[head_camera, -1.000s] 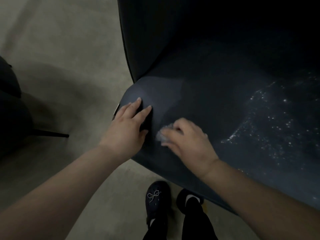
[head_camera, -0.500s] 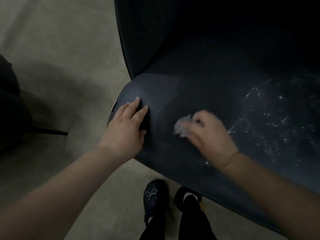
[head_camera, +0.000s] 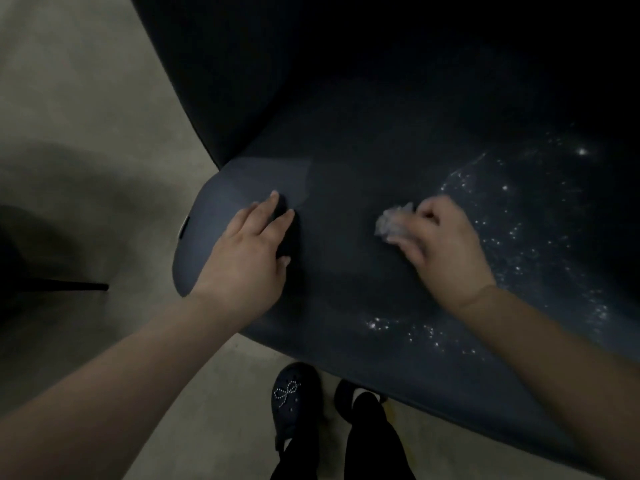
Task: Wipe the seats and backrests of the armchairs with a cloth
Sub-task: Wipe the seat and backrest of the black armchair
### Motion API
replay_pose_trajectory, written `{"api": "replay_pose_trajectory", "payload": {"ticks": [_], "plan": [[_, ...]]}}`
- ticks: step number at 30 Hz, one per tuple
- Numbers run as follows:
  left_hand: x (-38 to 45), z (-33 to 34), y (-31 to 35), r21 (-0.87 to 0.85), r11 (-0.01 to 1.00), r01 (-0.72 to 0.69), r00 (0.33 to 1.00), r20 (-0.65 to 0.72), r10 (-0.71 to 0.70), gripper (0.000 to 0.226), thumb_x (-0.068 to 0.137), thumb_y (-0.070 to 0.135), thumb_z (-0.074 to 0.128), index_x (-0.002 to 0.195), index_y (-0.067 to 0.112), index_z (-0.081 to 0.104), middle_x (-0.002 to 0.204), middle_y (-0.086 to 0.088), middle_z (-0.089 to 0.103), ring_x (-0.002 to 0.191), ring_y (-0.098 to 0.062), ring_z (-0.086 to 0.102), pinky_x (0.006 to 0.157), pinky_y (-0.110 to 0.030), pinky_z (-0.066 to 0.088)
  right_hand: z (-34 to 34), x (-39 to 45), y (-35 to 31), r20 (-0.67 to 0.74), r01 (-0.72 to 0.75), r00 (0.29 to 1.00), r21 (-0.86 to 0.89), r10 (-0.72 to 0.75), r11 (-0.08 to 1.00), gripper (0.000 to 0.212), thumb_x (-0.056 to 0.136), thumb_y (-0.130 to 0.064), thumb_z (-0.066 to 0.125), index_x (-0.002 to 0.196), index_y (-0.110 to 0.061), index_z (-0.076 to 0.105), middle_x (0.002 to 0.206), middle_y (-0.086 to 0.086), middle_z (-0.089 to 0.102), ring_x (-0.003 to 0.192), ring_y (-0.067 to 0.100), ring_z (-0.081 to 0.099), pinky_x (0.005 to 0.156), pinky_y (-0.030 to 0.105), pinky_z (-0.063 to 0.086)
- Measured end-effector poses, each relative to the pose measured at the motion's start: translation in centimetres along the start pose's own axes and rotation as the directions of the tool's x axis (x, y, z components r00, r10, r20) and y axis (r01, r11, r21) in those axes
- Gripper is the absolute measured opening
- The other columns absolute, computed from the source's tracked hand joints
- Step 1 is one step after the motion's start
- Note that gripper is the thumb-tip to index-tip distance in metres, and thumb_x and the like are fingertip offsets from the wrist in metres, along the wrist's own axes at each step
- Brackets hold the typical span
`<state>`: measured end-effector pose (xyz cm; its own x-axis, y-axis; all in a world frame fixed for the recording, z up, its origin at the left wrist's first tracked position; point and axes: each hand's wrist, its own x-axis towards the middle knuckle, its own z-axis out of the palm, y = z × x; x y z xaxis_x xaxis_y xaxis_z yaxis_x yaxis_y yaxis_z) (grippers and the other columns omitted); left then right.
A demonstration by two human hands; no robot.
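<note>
One cloth [head_camera: 393,223] under right fingers [head_camera: 407,242].

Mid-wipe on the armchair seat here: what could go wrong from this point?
1. The cloth is a small crumpled wad in the right hand; it may just push the glistening specks around the seat rather than lift them.
2. Specks near the front edge could be swept onto the floor or the shoes below.
3. The left hand rests flat on the seat corner, so that patch may be skipped.
</note>
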<state>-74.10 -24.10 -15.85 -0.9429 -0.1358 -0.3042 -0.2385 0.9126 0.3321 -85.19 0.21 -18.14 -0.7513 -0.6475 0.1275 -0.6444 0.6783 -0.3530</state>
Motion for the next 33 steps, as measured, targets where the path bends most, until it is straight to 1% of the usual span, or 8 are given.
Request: {"api": "replay_pose_trajectory", "payload": {"ticks": [3, 6, 9, 17, 22, 25, 29, 33], "plan": [[0.6, 0.2, 0.7, 0.005, 1.000, 0.004, 1.000, 0.000, -0.004, 0.065, 0.091, 0.026, 0.060, 0.150, 0.021, 0.031, 0.161, 0.000, 0.012, 0.143, -0.025, 0.013, 0.115, -0.032, 0.013, 1.1, 0.3, -2.4, -0.011, -0.102, 0.995, 0.085, 0.103, 0.991, 0.021, 0.085, -0.022, 0.068, 0.097, -0.004, 0.066, 0.098, 0.006, 0.052, 0.092, 0.023, 0.055, 0.081, 0.038, 0.050], [0.7, 0.4, 1.2, 0.001, 1.000, -0.002, 1.000, -0.003, 0.002, 0.063, 0.091, 0.024, 0.060, 0.148, 0.020, 0.034, 0.160, -0.001, 0.015, 0.141, -0.026, 0.015, 0.115, -0.037, 0.019, 2.2, -3.7, -6.5, 0.123, 0.039, 0.991, 0.169, -0.060, 0.985, 0.016, 0.086, -0.036, 0.061, 0.097, -0.025, 0.064, 0.089, -0.011, 0.050, 0.083, 0.009, 0.048, 0.069, 0.030, 0.043], [0.5, 0.7, 1.3, 0.003, 1.000, -0.024, 1.000, -0.006, 0.024, 0.062, 0.090, 0.021, 0.061, 0.147, 0.018, 0.036, 0.159, -0.002, 0.018, 0.140, -0.026, 0.018, 0.114, -0.039, 0.021, 0.8, -7.4, -5.0, 0.299, 0.203, 0.925, 0.130, -0.234, 0.970, 0.028, 0.077, -0.029, 0.075, 0.105, -0.032, 0.069, 0.090, 0.000, 0.059, 0.078, 0.019, 0.055, 0.064, 0.032, 0.046], [-0.1, 1.0, 1.9, 0.021, 0.998, -0.052, 0.999, -0.009, 0.052, 0.063, 0.089, 0.016, 0.061, 0.147, 0.013, 0.037, 0.158, -0.006, 0.023, 0.138, -0.028, 0.024, 0.114, -0.038, 0.022, 0.6, -5.2, -2.9, 0.000, -0.028, 1.000, 0.042, 0.028, 0.999, 0.026, 0.087, -0.041, 0.056, 0.102, -0.026, 0.071, 0.092, 0.006, 0.054, 0.083, 0.023, 0.051, 0.071, 0.033, 0.045], [-0.1, 1.3, 3.3, 0.010, 0.997, -0.083, 0.997, 0.004, 0.083, 0.062, 0.091, 0.020, 0.059, 0.148, 0.017, 0.035, 0.159, -0.002, 0.019, 0.139, -0.024, 0.017, 0.115, -0.037, 0.019, 0.7, -11.0, -3.8, 0.280, 0.163, 0.942, 0.094, -0.184, 0.982, 0.030, 0.081, -0.032, 0.068, 0.108, -0.041, 0.058, 0.092, -0.004, 0.056, 0.082, 0.014, 0.046, 0.066, 0.031, 0.044], [0.1, 1.4, 3.8, 0.009, 0.995, -0.100, 0.995, 0.010, 0.100, 0.062, 0.091, 0.019, 0.059, 0.148, 0.017, 0.034, 0.159, -0.001, 0.018, 0.140, -0.024, 0.018, 0.115, -0.036, 0.019, -0.8, -10.8, 0.2, 0.122, 0.038, 0.992, -0.055, -0.031, 0.998, 0.021, 0.084, -0.061, 0.055, 0.091, -0.042, 0.059, 0.085, -0.013, 0.054, 0.077, 0.006, 0.049, 0.066, 0.027, 0.046], [0.6, 1.5, 4.5, 0.012, 0.993, -0.116, 0.993, 0.018, 0.115, 0.062, 0.092, 0.018, 0.058, 0.149, 0.016, 0.033, 0.159, -0.002, 0.017, 0.141, -0.024, 0.017, 0.116, -0.036, 0.017, -1.2, -7.2, -0.2, -0.107, -0.153, 0.983, -0.005, 0.151, 0.988, 0.026, 0.085, -0.022, 0.068, 0.109, -0.014, 0.071, 0.092, 0.013, 0.053, 0.081, 0.028, 0.051, 0.070, 0.041, 0.050], [1.1, 1.6, 5.2, -0.005, 0.993, -0.119, 0.993, 0.005, 0.119, 0.061, 0.093, 0.019, 0.057, 0.149, 0.017, 0.032, 0.159, 0.000, 0.016, 0.141, -0.023, 0.014, 0.115, -0.037, 0.017, 0.6, -10.7, -3.2, 0.104, 0.083, 0.990, 0.094, -0.092, 0.992, 0.024, 0.091, -0.037, 0.052, 0.110, -0.031, 0.064, 0.092, 0.002, 0.054, 0.084, 0.019, 0.049, 0.070, 0.031, 0.043]]}}
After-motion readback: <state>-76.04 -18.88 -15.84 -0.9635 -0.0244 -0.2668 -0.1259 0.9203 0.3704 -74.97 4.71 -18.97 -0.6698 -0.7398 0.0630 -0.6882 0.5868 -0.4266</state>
